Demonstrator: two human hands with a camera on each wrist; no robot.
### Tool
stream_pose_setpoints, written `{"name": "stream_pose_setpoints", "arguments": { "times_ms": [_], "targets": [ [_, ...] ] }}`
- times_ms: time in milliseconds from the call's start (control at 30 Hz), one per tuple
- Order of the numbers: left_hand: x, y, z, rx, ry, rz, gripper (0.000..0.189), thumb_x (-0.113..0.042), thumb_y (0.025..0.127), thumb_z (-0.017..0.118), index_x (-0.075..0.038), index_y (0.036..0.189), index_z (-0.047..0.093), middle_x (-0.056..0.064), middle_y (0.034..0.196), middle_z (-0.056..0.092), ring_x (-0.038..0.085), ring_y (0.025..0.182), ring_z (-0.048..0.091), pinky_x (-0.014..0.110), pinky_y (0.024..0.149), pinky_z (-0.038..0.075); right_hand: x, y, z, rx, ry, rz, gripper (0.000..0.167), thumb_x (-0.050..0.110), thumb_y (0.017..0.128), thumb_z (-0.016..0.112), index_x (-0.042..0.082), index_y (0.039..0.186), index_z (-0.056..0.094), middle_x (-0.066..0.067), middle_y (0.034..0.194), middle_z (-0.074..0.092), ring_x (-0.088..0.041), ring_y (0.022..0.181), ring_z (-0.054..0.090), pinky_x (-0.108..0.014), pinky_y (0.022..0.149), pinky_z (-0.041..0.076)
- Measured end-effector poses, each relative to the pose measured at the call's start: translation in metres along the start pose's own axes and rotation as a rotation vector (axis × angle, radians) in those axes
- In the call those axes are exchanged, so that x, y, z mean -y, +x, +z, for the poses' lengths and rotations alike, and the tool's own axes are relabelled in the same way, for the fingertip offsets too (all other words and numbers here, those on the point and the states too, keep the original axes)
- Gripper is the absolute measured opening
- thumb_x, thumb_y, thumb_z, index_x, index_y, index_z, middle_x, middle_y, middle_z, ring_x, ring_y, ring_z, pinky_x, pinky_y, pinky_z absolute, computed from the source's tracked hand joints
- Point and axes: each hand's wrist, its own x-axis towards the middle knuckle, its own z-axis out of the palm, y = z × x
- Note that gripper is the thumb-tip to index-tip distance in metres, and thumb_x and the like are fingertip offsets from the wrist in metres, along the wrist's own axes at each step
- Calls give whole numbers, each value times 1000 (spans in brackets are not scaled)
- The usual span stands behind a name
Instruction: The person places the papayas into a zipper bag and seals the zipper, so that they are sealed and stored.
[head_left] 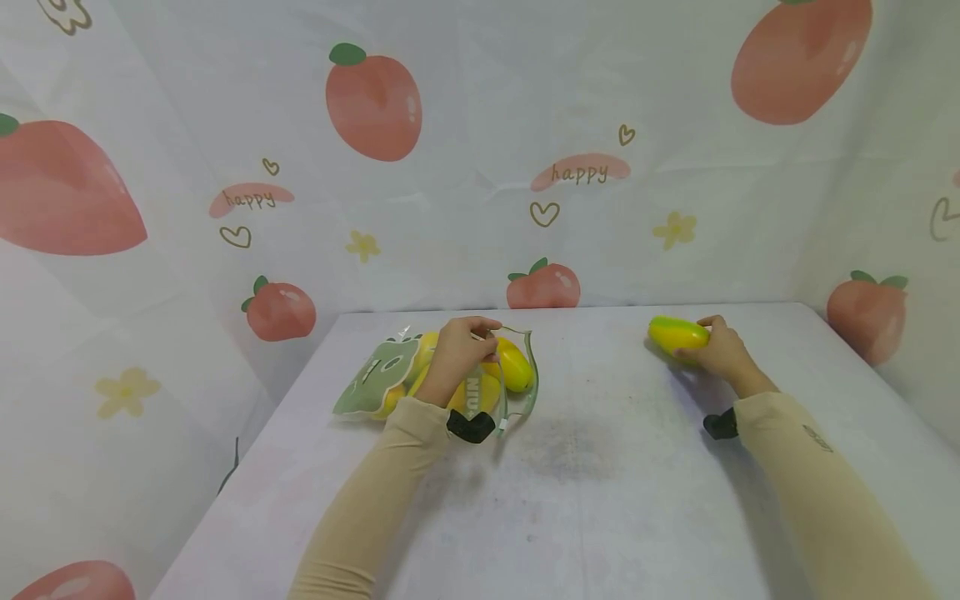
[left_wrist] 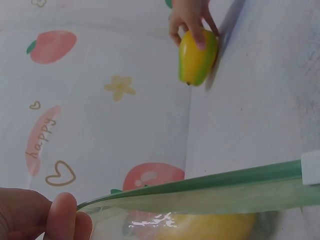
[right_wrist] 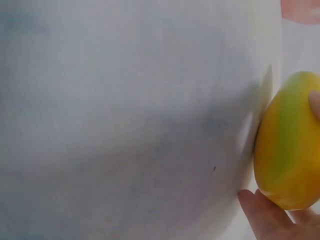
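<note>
My left hand [head_left: 457, 357] pinches the upper rim of a clear zip bag [head_left: 370, 379] with a green cartoon face, which lies on the table with its mouth to the right. Yellow fruit [head_left: 516, 367] shows through the plastic. In the left wrist view, thumb and fingertips hold one end of the green zip strip [left_wrist: 200, 184]; a white slider [left_wrist: 311, 168] sits farther along it. My right hand [head_left: 722, 357] grips an oval yellow-green fruit [head_left: 675, 335], like a mango or papaya, near the table's back right. Its fingers wrap the near end; contact with the table is unclear.
A white table [head_left: 585, 517] runs up to a hanging cloth [head_left: 465, 217] printed with peaches, hearts and flowers, behind it and along both sides. A dark thin cord [head_left: 231, 467] shows at the table's left edge. Bare tabletop lies between the bag and the right hand.
</note>
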Motion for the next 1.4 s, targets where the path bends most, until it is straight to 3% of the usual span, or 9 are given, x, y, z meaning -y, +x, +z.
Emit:
{"name": "stream_pose_setpoints", "arguments": {
  "times_ms": [100,300,567,1000,1400],
  "targets": [
    [0,0,0,0,3,-4,26,-4,88,63,-6,113,71,12,102,61,10,60,65,33,73,60,2,-3,2,4,-17,-6,86,32,90,65,-17,141,17,-46,133,30,-55,118,37,-67,104,29],
    [-1,-1,0,1,-7,-1,26,-3,88,63,-5,113,71,13,102,61,9,59,64,41,79,59,9,-7,7,26,-54,-53,84,38,90,64,-16,139,23,-46,135,31,-58,121,37,-66,102,33],
    [-1,-2,0,-1,2,6,27,-3,88,63,-5,113,71,12,101,61,9,59,64,42,80,58,21,-14,17,56,-52,-72,82,42,90,64,-14,138,27,-45,135,34,-56,119,41,-64,99,37],
    [1,0,1,-5,18,12,27,-4,87,63,-7,113,71,11,101,62,9,60,64,36,75,60,39,-27,31,53,-51,-88,84,46,88,65,-11,139,29,-44,133,39,-55,119,45,-63,99,40],
    [2,-1,2,-7,16,31,28,-3,86,63,-6,113,71,12,100,63,8,59,64,43,79,58,62,-42,42,91,-48,-108,84,47,87,67,-7,140,32,-39,130,46,-41,103,56,-51,89,49]
  ]
}}
